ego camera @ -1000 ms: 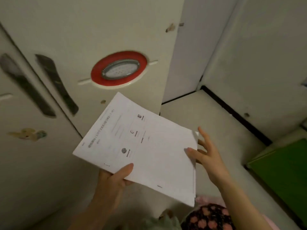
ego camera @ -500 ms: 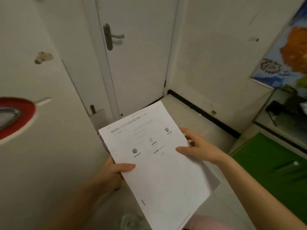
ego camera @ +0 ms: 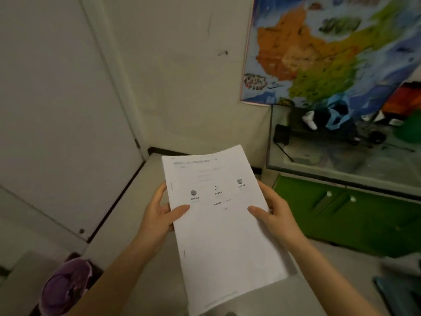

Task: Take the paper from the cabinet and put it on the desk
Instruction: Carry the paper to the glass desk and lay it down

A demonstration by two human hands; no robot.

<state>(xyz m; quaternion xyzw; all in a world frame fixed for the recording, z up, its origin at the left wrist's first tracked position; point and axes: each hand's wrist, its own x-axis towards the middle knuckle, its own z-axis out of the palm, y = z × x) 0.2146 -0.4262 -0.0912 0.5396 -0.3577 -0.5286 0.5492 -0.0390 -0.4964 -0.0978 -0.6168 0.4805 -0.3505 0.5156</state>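
A white stack of printed paper is held flat in front of me, at the middle of the view. My left hand grips its left edge, thumb on top. My right hand grips its right edge, thumb on the sheet. The desk with a glass top and green drawer fronts stands at the right, beyond the paper. The cabinet is out of view.
On the desk lie a black tray, a white controller and blue-and-black items. A colourful map poster hangs above it. A white door is at the left. A purple object lies low at the left on the floor.
The view has swung right from the cabinet door past the room door to the desk. My right hand, first open beside the paper, now grips its right edge; the paper turned lengthwise.
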